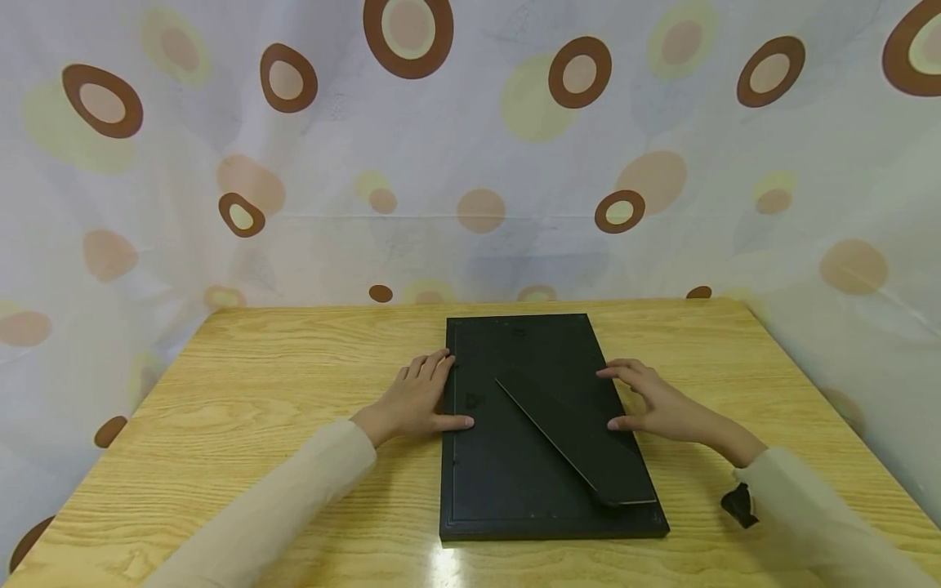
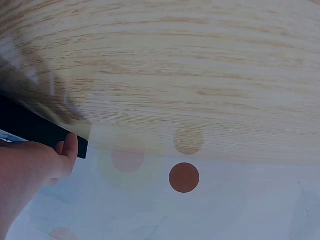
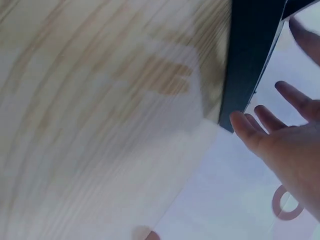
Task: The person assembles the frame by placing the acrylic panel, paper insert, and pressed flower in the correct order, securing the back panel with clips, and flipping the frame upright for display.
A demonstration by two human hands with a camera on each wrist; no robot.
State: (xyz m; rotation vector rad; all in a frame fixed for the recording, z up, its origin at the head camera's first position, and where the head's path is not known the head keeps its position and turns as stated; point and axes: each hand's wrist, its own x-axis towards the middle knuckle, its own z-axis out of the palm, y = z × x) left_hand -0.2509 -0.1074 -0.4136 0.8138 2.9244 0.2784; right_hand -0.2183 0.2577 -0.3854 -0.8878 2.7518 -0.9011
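Note:
A black picture frame (image 1: 485, 482) lies on the table with its back up, reaching from near the front edge almost to the far edge. Its easel stand (image 1: 581, 441) slants across the back toward the lower right corner. My left hand (image 1: 415, 396) lies at the left edge, fingertips against the side and thumb resting over the back. The left wrist view shows those fingers (image 2: 71, 145) by the frame's dark side (image 2: 30, 122). At the right edge is my right hand (image 1: 665, 404), fingers spread and thumb near the stand. In the right wrist view its fingers are loosely bent beside the frame's side (image 3: 250, 55).
The wood-grain table (image 1: 279, 367) extends on both sides of the frame. A white cloth (image 1: 441, 253) with brown, peach and yellow spots hangs behind and beside it. A small black object (image 1: 738, 505) shows by the right sleeve (image 1: 809, 514).

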